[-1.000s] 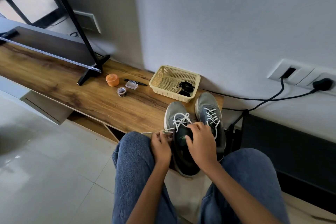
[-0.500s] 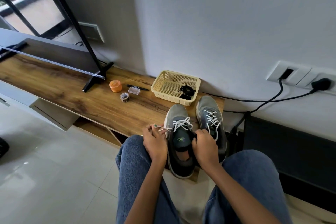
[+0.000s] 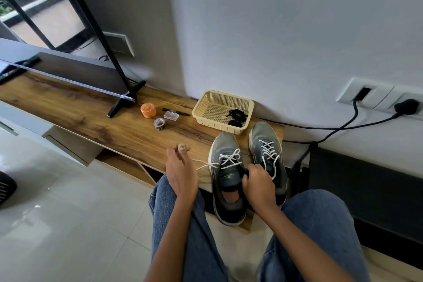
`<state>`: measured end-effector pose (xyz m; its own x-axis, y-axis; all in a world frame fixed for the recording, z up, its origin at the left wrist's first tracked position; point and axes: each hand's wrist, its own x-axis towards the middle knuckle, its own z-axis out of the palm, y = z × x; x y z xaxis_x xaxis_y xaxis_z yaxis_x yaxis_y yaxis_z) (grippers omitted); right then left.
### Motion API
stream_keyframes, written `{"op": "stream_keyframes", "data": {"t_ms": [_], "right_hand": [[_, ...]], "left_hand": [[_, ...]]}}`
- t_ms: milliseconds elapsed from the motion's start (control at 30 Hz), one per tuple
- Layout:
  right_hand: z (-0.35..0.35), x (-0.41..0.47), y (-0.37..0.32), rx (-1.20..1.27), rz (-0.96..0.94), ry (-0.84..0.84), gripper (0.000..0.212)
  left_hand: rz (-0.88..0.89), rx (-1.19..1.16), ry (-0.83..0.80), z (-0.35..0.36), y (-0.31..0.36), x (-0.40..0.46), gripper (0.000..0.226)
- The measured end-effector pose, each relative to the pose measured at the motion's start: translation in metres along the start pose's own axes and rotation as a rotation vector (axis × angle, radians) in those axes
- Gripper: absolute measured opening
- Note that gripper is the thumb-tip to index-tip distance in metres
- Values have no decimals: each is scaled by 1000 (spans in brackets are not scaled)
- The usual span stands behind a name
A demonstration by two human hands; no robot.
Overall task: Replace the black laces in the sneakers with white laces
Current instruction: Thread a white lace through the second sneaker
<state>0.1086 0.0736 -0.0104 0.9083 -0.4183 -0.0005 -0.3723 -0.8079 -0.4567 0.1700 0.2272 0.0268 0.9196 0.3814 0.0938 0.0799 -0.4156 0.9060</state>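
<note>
White lace (image 3: 203,163) runs left from the near sneaker (image 3: 226,176) into the pinching left hand (image 3: 180,167); the right hand (image 3: 258,184) grips that sneaker's tongue.

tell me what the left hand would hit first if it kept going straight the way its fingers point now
Probably the bare wooden shelf top. The left hand, pinching the white lace, points up and away; the tape roll and orange container lie further along that line, though depth is unclear.

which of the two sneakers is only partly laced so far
The left sneaker, nearer the left hand: its white lace crosses only the front eyelets and trails loose. The right sneaker is laced further up.
</note>
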Motion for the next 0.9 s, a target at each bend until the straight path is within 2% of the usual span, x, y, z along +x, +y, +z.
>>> {"op": "stream_keyframes", "data": {"t_ms": [67,233,300,367,467,600,667,767,900], "right_hand": [[1,0,1,-4,-6,-3,17],[2,0,1,-5,-18,-6,16],[2,0,0,-2,-18,-8,15],[1,0,0,-3,-14,-12,16],[-1,0,0,-6,-10,-17,17],[-1,0,0,9,-20,-7,17],[-1,-1,0,19,-16,-12,18],[-1,-1,0,39,-14,-17,18],[-1,-3,2,56,-30,-8,19]], "left_hand": [[111,223,-107,2,-9,13,27],[207,973,-679,18,-30,38,35],[239,1104,-826,23,-24,40,37],[224,1136,-880,25,-19,44,29],[152,985,-832,21,-16,47,26],[-75,468,-571,4,-2,50,36],[-91,361,-515,-6,-1,55,40],[-82,205,-526,-24,2,60,48],[-69,-38,-450,-42,29,59,41]]}}
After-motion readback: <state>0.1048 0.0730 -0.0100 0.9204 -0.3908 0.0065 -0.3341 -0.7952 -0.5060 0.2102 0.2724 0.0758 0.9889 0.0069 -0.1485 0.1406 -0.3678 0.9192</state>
